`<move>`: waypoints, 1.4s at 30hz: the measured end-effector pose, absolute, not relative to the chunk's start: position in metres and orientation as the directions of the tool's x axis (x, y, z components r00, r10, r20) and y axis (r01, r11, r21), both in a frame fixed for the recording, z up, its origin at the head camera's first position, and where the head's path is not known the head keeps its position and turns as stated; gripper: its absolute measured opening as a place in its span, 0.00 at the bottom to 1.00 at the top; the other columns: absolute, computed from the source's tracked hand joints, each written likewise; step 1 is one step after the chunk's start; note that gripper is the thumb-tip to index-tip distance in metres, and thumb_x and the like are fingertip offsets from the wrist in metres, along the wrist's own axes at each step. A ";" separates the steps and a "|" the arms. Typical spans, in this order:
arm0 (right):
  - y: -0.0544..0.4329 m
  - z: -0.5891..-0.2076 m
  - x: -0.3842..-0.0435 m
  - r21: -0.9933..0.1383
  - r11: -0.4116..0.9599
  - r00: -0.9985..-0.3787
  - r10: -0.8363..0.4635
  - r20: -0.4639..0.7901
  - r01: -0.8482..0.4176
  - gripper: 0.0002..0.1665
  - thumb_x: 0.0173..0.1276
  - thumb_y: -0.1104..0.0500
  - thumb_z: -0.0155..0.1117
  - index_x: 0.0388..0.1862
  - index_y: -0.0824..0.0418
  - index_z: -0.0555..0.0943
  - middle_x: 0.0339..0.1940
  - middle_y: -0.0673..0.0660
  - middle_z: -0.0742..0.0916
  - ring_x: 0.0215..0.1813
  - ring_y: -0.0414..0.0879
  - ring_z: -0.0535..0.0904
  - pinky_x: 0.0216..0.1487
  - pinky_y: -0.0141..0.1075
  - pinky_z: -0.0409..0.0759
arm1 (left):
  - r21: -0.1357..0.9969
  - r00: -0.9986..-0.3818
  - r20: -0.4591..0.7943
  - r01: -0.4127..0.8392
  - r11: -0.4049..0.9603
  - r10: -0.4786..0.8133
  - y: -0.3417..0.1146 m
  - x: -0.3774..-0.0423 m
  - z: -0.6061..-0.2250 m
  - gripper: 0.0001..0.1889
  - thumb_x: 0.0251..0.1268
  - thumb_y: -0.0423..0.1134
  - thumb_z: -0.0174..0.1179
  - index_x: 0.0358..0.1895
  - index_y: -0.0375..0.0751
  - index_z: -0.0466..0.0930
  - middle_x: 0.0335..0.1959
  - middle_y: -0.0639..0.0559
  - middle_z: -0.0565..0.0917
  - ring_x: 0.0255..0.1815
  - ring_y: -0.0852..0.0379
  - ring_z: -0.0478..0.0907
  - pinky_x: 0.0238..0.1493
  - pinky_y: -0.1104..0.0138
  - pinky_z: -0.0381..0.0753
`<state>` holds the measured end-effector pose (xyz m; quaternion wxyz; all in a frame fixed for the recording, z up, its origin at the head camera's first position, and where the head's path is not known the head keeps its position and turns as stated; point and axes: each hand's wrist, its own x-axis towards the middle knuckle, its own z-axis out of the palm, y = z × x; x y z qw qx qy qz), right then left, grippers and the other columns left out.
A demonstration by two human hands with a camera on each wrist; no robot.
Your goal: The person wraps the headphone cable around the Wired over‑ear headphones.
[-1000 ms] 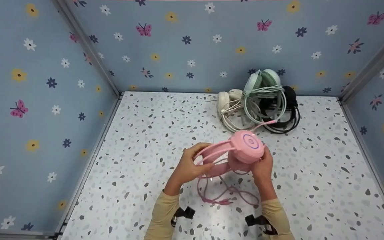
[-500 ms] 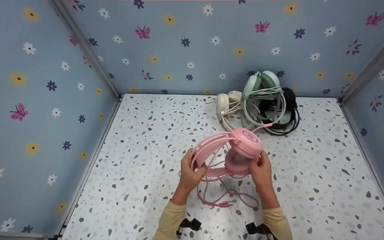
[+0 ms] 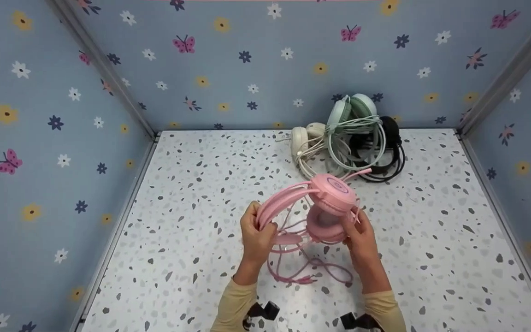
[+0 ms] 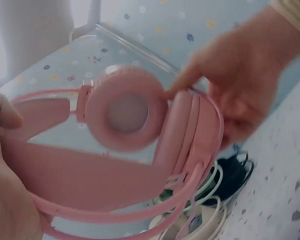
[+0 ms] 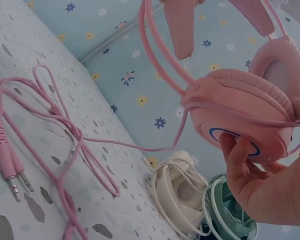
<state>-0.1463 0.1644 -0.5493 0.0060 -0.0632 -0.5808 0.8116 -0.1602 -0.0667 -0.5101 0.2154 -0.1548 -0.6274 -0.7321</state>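
Observation:
A pink headset is held above the table in both hands. My left hand grips its headband, with the thumb on the near side. My right hand holds the lower ear cup; in the right wrist view, fingers lie against its outer face by a blue ring. The other ear cup shows its round cushion in the left wrist view. A short microphone boom sticks out toward the back. The pink cable trails in loops on the table, ending in two jack plugs.
At the back of the speckled table stand a cream headset, a mint green headset and a black headset, bunched together with their cables coiled. Flowered blue walls enclose the table on the back and sides.
The pink headset has turned, so the lower ear cup's cushion shows more. My left hand has shifted along the headband, and my right thumb has come round to the cushion side.

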 end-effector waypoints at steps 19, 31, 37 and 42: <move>0.130 -0.569 -0.130 -0.934 -0.353 -0.995 -0.066 0.077 -0.049 0.25 0.79 0.58 0.48 0.69 0.62 0.57 0.53 0.67 0.75 0.50 0.55 0.80 0.50 0.47 0.80 | 0.706 -0.931 0.361 0.234 -0.669 0.055 -0.081 -0.164 -0.535 0.20 0.56 0.23 0.38 0.51 0.37 0.70 0.15 0.52 0.54 0.12 0.62 0.52 0.13 0.74 0.60; 0.133 -0.577 -0.122 -0.944 -0.289 -0.979 0.173 0.109 -0.156 0.16 0.81 0.62 0.41 0.43 0.78 0.66 0.39 0.67 0.81 0.43 0.54 0.83 0.43 0.44 0.82 | 0.727 -0.955 0.295 0.237 -0.644 -0.018 -0.090 -0.163 -0.532 0.14 0.61 0.24 0.44 0.50 0.34 0.65 0.14 0.56 0.55 0.12 0.62 0.48 0.11 0.72 0.50; 0.167 -0.551 -0.111 -0.978 0.086 -0.921 0.328 0.208 -0.190 0.11 0.75 0.68 0.51 0.31 0.74 0.71 0.22 0.58 0.72 0.27 0.42 0.71 0.30 0.28 0.72 | 0.790 -0.937 0.337 0.336 -0.513 -0.095 -0.106 -0.163 -0.536 0.16 0.58 0.21 0.45 0.51 0.28 0.65 0.14 0.58 0.61 0.10 0.62 0.50 0.09 0.68 0.47; 0.204 -0.546 -0.109 -0.941 0.248 -0.958 0.110 0.266 -0.233 0.06 0.71 0.71 0.56 0.41 0.69 0.80 0.17 0.55 0.72 0.19 0.39 0.66 0.22 0.27 0.68 | 0.800 -0.910 0.403 0.401 -0.447 -0.095 -0.112 -0.169 -0.532 0.10 0.52 0.19 0.45 0.39 0.21 0.59 0.17 0.56 0.62 0.09 0.56 0.49 0.08 0.66 0.49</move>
